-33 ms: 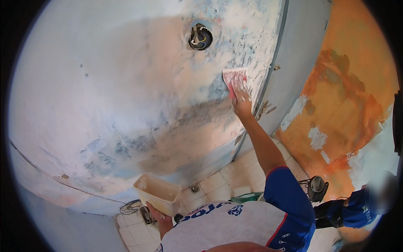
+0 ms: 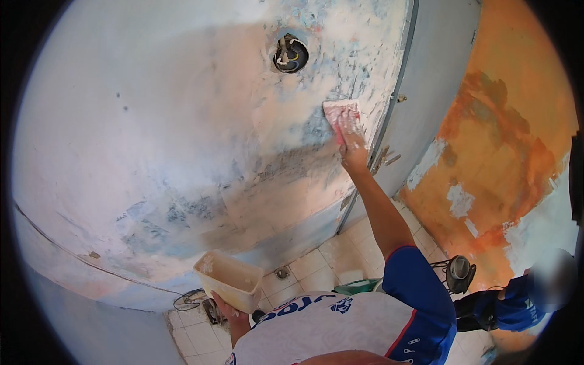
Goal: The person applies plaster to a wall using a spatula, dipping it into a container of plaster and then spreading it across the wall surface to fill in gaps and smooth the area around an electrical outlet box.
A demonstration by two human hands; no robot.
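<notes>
My right hand (image 2: 354, 143) grips a red, putty-smeared flat spreader (image 2: 340, 112), held against the patchy white and pink wall (image 2: 207, 121) just left of a grey metal frame strip (image 2: 392, 91). Above it, the wall has a round recessed box (image 2: 291, 53) with loose wires in it. My left hand (image 2: 228, 309) holds a cream plastic tub (image 2: 228, 274) with pale residue inside, low and to the left.
At the lower right a person (image 2: 514, 301) in blue works beside an orange wall (image 2: 499, 152). The tiled floor (image 2: 322, 255) shows below, with a fan-like metal appliance (image 2: 459, 274), a green object (image 2: 356, 287), a drain (image 2: 281, 272) and cables (image 2: 188, 301).
My right hand and the spreader have moved very slightly right and down on the wall, and are a little blurred.
</notes>
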